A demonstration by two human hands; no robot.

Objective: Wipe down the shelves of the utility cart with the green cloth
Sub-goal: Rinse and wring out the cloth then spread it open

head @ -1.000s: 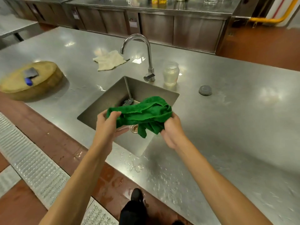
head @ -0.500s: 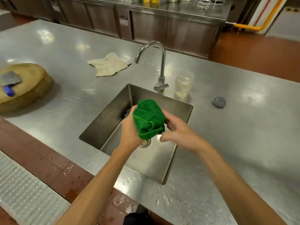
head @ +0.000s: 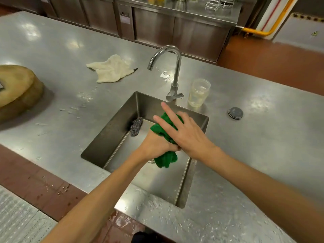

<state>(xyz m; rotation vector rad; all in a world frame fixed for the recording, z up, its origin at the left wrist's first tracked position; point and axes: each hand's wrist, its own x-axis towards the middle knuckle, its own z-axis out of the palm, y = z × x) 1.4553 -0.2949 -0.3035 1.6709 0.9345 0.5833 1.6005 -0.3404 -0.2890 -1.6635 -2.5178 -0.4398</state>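
Directly over the rectangular stainless-steel sink (head: 112, 134), in the head view, the bunched green cloth (head: 165, 159) is held in the air between both hands, clear of the basin floor. It is wrung into a thick roll whose long axis runs roughly away from the person: one crumpled end points up toward the curved chrome faucet (head: 175, 67), the other hangs down toward the near side, above the drain. The left hand (head: 154, 144) grips the roll about its middle, fingers curled tightly round it. The right hand (head: 187, 135) lies across the top of the far end, its fingers (head: 169, 113) straight and spread, the longest one aimed at the faucet base; its thumb is hidden, so whether it hooks under the cloth cannot be told. A dark grey steel-wool scrubber (head: 136, 126) sits in the far left corner of the basin. On the brushed steel counter (head: 263, 155), a clear plastic jar (head: 199, 92) stands just right of the faucet, a round grey drain stopper (head: 235, 113) lies farther right, a crumpled cream rag (head: 112, 69) lies left of the faucet, and a thick round wooden chopping block (head: 17, 92) rests at the left edge. Water droplets fleck the counter near the sink.
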